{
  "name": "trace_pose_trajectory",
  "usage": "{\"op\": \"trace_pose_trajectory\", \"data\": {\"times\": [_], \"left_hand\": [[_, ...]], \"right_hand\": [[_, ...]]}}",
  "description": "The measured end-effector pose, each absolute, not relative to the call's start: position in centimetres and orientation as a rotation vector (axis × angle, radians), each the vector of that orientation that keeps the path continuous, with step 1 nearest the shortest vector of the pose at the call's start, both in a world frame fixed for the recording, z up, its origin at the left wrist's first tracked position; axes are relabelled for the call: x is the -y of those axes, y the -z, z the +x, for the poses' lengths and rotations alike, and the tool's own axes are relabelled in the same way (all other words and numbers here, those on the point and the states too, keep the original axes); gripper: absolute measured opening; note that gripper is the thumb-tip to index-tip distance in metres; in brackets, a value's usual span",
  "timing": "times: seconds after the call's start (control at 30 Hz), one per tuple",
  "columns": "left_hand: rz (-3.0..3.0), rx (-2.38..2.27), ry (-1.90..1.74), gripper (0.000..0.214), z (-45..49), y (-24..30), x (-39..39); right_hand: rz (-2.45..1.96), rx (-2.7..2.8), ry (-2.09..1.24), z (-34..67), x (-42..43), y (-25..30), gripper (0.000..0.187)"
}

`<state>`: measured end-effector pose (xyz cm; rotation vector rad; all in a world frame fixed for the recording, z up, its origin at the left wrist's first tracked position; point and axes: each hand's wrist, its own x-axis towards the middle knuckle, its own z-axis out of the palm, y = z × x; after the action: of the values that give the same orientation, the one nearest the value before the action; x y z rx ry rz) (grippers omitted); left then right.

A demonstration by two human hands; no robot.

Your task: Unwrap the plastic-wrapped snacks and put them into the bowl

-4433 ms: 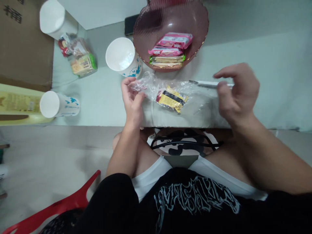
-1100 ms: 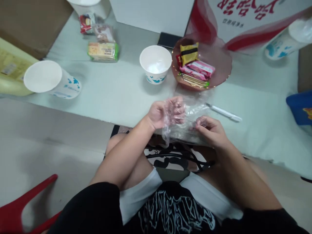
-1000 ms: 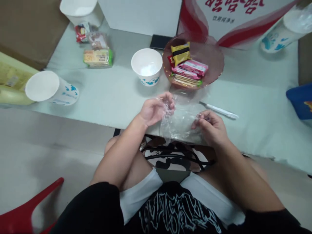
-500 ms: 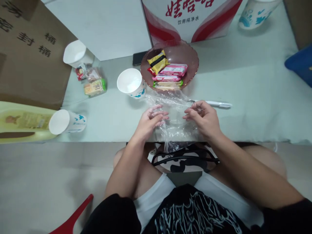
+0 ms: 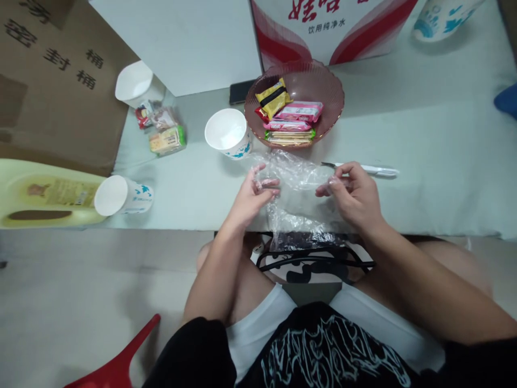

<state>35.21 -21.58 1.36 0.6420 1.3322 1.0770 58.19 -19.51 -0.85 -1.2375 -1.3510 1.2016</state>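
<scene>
A crumpled clear plastic bag (image 5: 297,171) is stretched between my hands, and its lower part hangs over the table's front edge. My left hand (image 5: 255,195) holds its left side, with thin film over the curled fingers. On the other side, my right hand (image 5: 352,191) pinches the film between thumb and fingers. Just beyond the bag stands a pinkish glass bowl (image 5: 329,116) containing a yellow packet (image 5: 274,98), pink packets (image 5: 301,111) and a green-ended packet of sticks (image 5: 288,137). A white-handled knife (image 5: 377,171) lies past my right hand.
A paper cup (image 5: 228,132) stands left of the bowl. Farther left are another cup (image 5: 123,195), a yellow jug (image 5: 52,194), small snack packets (image 5: 167,140) and a cardboard box (image 5: 60,102). A printed carton (image 5: 331,32) and a dark phone (image 5: 241,91) are at the back.
My hands are slightly farther apart, with the bag spread wider between them. The right fingers have closed more tightly on the film. The whole view has shifted a little.
</scene>
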Motion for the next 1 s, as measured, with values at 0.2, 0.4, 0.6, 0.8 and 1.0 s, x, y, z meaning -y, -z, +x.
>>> {"op": "trace_pose_trajectory", "data": {"times": [0.2,0.4,0.6,0.8,1.0], "left_hand": [[0.734,-1.388,-0.966,0.075,33.1,-1.9,22.2],[0.735,-1.436,-1.205,0.086,32.0,-2.5,22.6],[0.693,-1.428,-1.307,0.038,32.8,-0.9,22.1],[0.805,-1.380,-1.280,0.021,35.0,0.4,23.9],[0.883,-1.354,-1.286,0.019,36.2,-1.2,32.8]], "right_hand": [[-1.304,1.185,-1.113,59.1,18.2,0.3,0.021],[-1.404,1.053,-1.121,60.3,17.2,1.2,0.019],[-1.333,1.064,-1.037,60.5,16.6,2.5,0.023],[-1.327,1.090,-0.993,61.6,18.3,3.1,0.034],[-1.340,1.076,-0.996,64.7,27.3,2.6,0.032]]}}
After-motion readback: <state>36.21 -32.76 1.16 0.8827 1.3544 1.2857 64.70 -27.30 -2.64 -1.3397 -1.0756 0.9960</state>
